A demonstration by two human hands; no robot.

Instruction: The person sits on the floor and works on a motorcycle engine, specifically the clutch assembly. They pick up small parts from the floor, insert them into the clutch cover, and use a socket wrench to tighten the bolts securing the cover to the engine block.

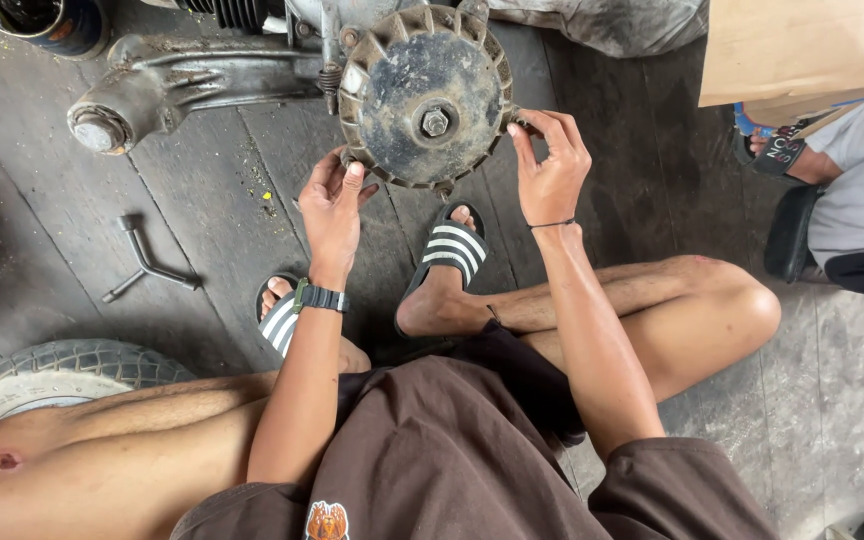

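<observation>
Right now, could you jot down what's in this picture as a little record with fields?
Place: worn wooden floor
Main thing: round, grimy finned metal cover with a centre nut, on an engine casing
Left hand: touching the cover's lower-left rim
Right hand: fingertips at its right rim
Nearby: bent wrench, tyre
Feet: striped sandals

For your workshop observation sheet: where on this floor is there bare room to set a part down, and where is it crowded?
Bare floor lies between the bent tool, the metal arm and the left hand. Another patch lies between the right hand and a seated person's sandal. It is crowded under the round cover, where both hands and feet meet.
</observation>
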